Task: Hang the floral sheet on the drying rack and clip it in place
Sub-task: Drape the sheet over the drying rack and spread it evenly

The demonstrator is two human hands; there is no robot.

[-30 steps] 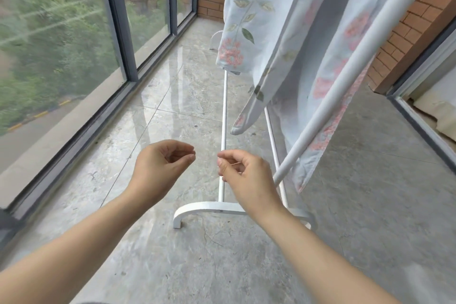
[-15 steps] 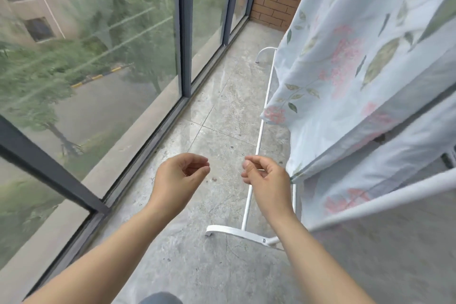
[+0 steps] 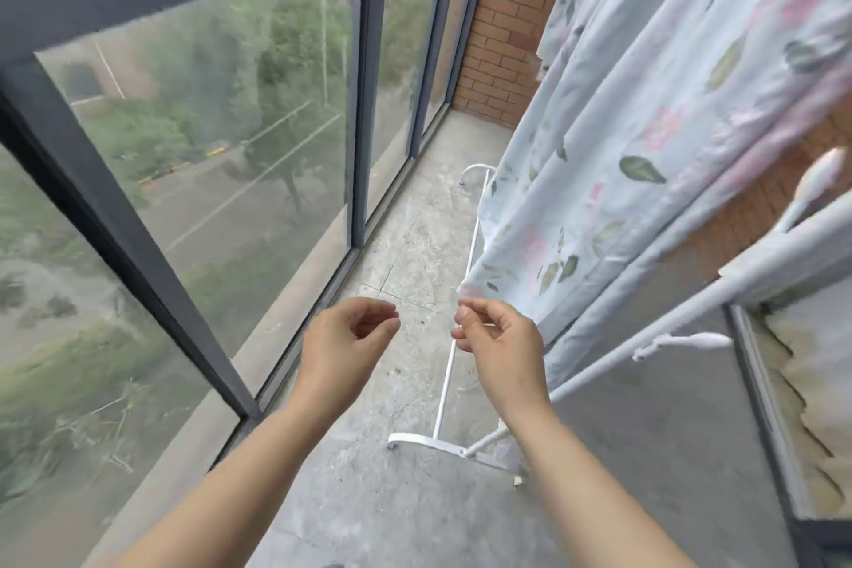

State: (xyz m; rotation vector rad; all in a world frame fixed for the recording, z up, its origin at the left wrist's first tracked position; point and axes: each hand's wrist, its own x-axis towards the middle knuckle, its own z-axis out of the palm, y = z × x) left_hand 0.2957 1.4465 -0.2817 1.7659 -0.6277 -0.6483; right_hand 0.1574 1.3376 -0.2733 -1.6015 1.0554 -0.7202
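The floral sheet [image 3: 645, 115], pale blue with pink flowers and green leaves, hangs in folds over the white drying rack [image 3: 449, 364] on the right. Its lower corner ends just above and to the right of my right hand [image 3: 502, 344]. That hand is raised in front of me, fingers curled in with the thumb against the forefinger, and I see nothing in it. My left hand [image 3: 343, 337] hovers beside it, a short gap away, fingers loosely curved and holding nothing. Neither hand touches the sheet or the rack.
Tall dark-framed windows [image 3: 359, 106] run along the left. A brick wall [image 3: 502, 28] closes the far end. The rack's foot [image 3: 428, 440] lies on the grey stone floor [image 3: 369, 498]. A slanted white rack pole [image 3: 645, 337] crosses at the right, and a blurred white object [image 3: 818, 180] hangs above it.
My view has swung up and to the left, bringing in more window and the far wall. Both hands keep the same pose, side by side in front of me.
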